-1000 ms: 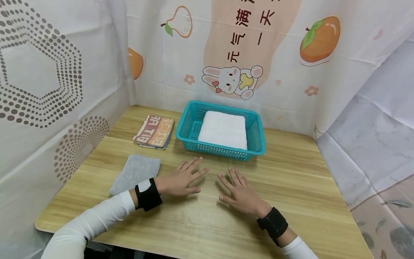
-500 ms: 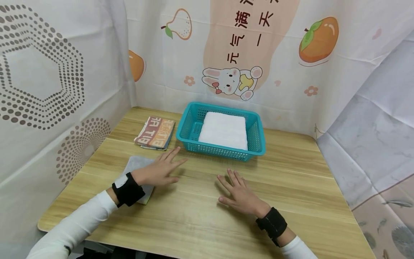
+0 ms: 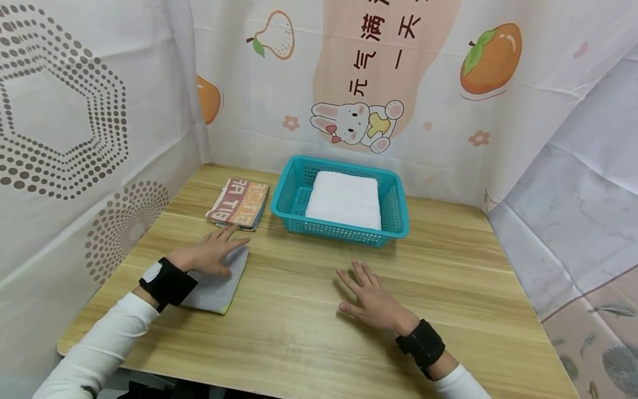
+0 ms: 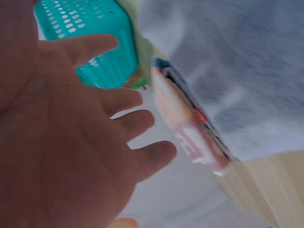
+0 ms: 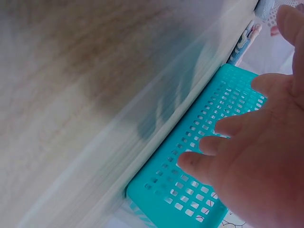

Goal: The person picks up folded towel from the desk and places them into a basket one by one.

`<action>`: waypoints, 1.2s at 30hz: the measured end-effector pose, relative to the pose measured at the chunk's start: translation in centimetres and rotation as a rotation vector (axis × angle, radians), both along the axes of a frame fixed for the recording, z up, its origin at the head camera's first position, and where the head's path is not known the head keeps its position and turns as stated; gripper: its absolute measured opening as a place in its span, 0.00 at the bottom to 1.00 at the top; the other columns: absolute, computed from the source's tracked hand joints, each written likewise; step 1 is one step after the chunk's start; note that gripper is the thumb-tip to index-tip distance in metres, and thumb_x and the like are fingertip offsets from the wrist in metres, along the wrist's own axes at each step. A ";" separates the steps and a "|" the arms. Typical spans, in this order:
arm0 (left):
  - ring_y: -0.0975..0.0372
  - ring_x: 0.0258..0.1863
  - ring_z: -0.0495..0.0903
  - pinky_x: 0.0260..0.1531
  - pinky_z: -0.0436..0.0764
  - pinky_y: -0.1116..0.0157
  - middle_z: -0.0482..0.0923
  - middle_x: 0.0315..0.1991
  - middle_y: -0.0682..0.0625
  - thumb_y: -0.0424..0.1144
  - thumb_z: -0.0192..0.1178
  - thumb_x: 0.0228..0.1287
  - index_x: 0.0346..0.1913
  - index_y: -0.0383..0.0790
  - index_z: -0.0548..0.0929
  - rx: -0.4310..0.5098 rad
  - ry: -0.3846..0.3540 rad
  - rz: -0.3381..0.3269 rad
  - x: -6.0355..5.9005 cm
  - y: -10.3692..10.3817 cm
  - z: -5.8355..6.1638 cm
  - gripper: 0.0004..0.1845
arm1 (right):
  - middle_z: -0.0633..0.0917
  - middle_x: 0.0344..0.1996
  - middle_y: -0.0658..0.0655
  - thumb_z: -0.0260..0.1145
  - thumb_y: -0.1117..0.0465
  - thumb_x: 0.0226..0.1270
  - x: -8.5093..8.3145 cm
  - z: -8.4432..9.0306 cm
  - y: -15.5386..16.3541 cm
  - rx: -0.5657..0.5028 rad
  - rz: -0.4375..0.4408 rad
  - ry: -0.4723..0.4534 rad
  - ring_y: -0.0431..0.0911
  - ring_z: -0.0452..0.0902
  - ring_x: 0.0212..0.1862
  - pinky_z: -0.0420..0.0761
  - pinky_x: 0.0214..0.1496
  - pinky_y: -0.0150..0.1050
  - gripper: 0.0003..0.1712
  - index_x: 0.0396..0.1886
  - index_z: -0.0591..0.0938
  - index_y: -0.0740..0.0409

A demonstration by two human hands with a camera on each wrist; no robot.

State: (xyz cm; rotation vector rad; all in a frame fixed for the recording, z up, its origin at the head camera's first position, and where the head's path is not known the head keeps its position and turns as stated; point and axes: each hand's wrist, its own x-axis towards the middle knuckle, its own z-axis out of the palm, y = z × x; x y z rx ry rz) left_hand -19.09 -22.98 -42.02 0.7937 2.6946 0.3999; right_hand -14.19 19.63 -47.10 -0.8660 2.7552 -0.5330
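My left hand [image 3: 211, 254] lies with straight fingers over the far part of a folded grey towel [image 3: 219, 284] on the left of the wooden table [image 3: 309, 332]; whether it touches the cloth is not plain. In the left wrist view the left hand [image 4: 71, 142] is spread, with the grey towel [image 4: 237, 71] and a folded printed towel [image 4: 187, 126] beyond it. My right hand [image 3: 369, 296] rests flat and spread on the table, nothing in it. Past the right hand's fingers [image 5: 223, 128] stands a teal basket [image 5: 190, 190].
The teal basket [image 3: 391, 221] holds a folded white towel [image 3: 344, 200] at the table's back middle. The printed towel [image 3: 239, 203] lies just left of it. Patterned curtains [image 3: 89, 138] close in the table on the left, back and right.
My left hand slid left across the table from near the middle onto the grey towel. My right hand stayed flat in place.
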 end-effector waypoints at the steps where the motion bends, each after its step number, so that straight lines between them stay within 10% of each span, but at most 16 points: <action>1: 0.30 0.73 0.42 0.63 0.48 0.28 0.41 0.75 0.24 0.39 0.73 0.56 0.76 0.35 0.61 -0.014 -0.029 0.012 0.0 -0.2 -0.1 0.47 | 0.43 0.79 0.68 0.58 0.39 0.73 0.0 0.0 0.0 -0.001 0.000 -0.001 0.66 0.37 0.78 0.47 0.71 0.71 0.44 0.81 0.52 0.47; 7: 0.27 0.72 0.40 0.60 0.49 0.25 0.38 0.75 0.23 0.44 0.72 0.57 0.78 0.39 0.57 -0.034 -0.160 0.065 -0.2 -0.9 -0.6 0.49 | 0.45 0.78 0.69 0.58 0.40 0.73 0.1 0.1 -0.1 -0.002 0.004 0.015 0.67 0.38 0.78 0.49 0.70 0.71 0.44 0.81 0.53 0.47; 36: 0.32 0.74 0.45 0.61 0.47 0.26 0.45 0.77 0.30 0.49 0.66 0.65 0.80 0.43 0.50 -0.032 -0.158 -0.010 0.1 3.5 -1.7 0.48 | 0.44 0.78 0.69 0.57 0.40 0.74 0.2 -0.1 0.1 -0.017 0.002 -0.006 0.67 0.37 0.78 0.47 0.70 0.72 0.44 0.81 0.52 0.48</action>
